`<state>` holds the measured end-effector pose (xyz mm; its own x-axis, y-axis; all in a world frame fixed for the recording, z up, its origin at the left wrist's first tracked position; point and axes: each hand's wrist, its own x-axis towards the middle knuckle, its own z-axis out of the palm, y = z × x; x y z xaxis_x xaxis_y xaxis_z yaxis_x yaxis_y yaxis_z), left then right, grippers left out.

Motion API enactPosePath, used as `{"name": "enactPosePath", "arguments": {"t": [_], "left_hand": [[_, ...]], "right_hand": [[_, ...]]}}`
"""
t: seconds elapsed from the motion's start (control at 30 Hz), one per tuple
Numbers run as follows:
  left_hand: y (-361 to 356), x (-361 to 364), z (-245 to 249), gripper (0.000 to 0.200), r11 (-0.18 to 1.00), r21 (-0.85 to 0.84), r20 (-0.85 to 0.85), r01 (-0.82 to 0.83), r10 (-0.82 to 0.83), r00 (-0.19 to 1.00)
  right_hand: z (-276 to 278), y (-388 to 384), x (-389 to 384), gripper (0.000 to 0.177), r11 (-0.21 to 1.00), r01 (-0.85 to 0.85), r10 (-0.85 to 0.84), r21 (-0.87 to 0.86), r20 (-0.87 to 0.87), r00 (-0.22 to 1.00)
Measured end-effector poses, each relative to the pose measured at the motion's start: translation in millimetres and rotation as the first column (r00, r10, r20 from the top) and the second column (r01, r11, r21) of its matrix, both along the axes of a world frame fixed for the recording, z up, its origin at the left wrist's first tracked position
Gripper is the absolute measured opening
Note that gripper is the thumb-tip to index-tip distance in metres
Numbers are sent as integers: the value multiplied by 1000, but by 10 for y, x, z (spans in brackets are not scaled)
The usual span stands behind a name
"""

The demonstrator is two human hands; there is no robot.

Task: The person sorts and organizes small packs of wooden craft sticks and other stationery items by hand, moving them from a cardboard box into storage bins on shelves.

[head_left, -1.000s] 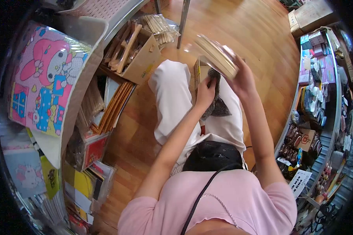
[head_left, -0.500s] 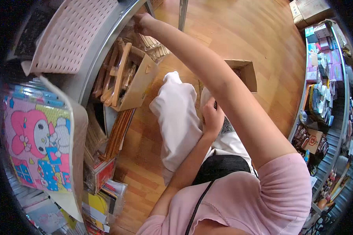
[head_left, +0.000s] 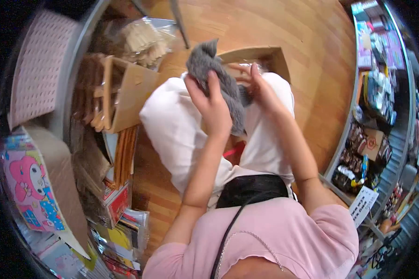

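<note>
Left hand (head_left: 212,109) reaches up over the wearer's lap, its thumb and fingers spread apart against the grey cloth (head_left: 217,81). Whether any fingers close around the far side of the cloth cannot be told. The cloth slants across the hand: its upper end, with a pointed tip, rises beyond the fingertips, while its lower end hangs just beside the palm, on the right, in the space between the wearer's knees. Right hand (head_left: 264,93) is on the other side of the cloth, its fingers spread and pointing towards it. A darker patch shows between the cloth and the lower fingers of this hand, but blur hides whether they touch it.

Just beyond the hands, an open cardboard box (head_left: 279,63) stands on the wooden floor (head_left: 321,60), with clear wrapping showing inside; the cloth and the right hand overlap its near side in view. White trousers (head_left: 172,125) cover the knees on both sides of the cloth, and a black bag (head_left: 251,189) rests at the waist. To the left, shelves hold a carton (head_left: 137,93) with wooden frames, near bundled pale sticks (head_left: 146,39) in clear wrapping. To the right, packaged goods (head_left: 377,93) fill a metal rack (head_left: 390,162).
</note>
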<state>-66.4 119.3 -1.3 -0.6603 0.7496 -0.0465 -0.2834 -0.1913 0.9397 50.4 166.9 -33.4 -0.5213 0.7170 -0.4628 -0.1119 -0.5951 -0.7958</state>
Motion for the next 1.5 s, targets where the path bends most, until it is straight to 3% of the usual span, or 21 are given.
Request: {"name": "enactPosePath", "arguments": {"t": [0.03,0.07,0.13,0.2,0.27,0.33,0.4,0.43,0.5,0.57,0.63,0.77,0.8,0.87,0.97,1.07,1.2,1.27,1.37,1.47,1.5], "left_hand": [[86,95,-15,25,999,44,-59,11,-8,998],[139,187,-50,25,999,32,-52,38,-36,998],[224,362,-104,21,995,23,-481,98,-75,873],[278,502,-112,17,993,30,-628,111,-67,775],[282,576,-114,17,835,-186,-883,517,-373,284],[327,746,-184,17,749,-275,-854,602,-478,204],[424,807,-317,17,639,-237,-726,732,-617,304],[535,787,-474,19,675,-178,-659,716,-622,423],[761,806,-844,22,813,-160,-182,559,-581,793],[1101,735,-1671,23,818,-397,-141,417,-503,853],[1246,658,-2545,25,621,-715,-223,322,-638,737],[1536,778,-3803,40,358,-921,-221,157,-808,547],[1576,832,-3846,45,290,-952,-210,95,-847,488],[1573,962,-3917,50,340,-929,-223,147,-830,512],[1706,1150,-3762,72,95,-995,-55,38,-808,586],[1695,1317,-3895,73,169,-983,-177,-78,-721,669],[1694,1208,-4314,75,142,-990,-128,-22,-802,584],[1674,1142,-4194,79,135,-959,61,249,-762,645],[1623,1055,-4397,66,195,-877,210,440,-668,714],[1527,999,-3898,46,365,-648,508,669,-447,736],[1511,967,-3701,46,376,-645,499,665,-452,739]], "right_hand": [[10,-145,8,79,990,62,-90,-126,-224,971],[4,-203,113,79,986,90,-119,-138,-216,969],[-10,-250,324,82,940,47,-222,-339,-499,838],[45,-202,551,81,929,72,-277,-364,-550,788],[54,-137,732,77,827,299,-509,-476,-409,758],[-82,-92,901,62,835,329,-516,-441,-423,745],[-168,-80,990,47,719,621,-692,-311,-243,680],[-208,-65,1053,37,651,674,-754,-349,-193,628],[-294,-75,1184,36,637,718,-758,-281,-61,649],[-376,-108,1288,33,624,767,-763,-150,95,640],[-389,-129,1373,33,622,772,-756,-130,158,635],[-372,-117,1449,33,626,774,-734,-96,263,626],[-349,-107,1452,33,626,772,-730,-106,267,629],[-348,-103,1475,35,637,758,-713,-137,267,648],[-318,-35,1437,34,704,695,-660,-149,224,717],[-280,21,1441,28,709,655,-640,-260,151,753],[-272,65,1394,27,719,638,-635,-275,113,764],[-268,59,1388,27,716,636,-636,-289,105,764],[-254,62,1346,26,722,633,-639,-281,81,765],[-208,56,1300,25,731,639,-642,-240,77,763],[-188,51,1279,25,732,644,-644,-224,83,761]]}}
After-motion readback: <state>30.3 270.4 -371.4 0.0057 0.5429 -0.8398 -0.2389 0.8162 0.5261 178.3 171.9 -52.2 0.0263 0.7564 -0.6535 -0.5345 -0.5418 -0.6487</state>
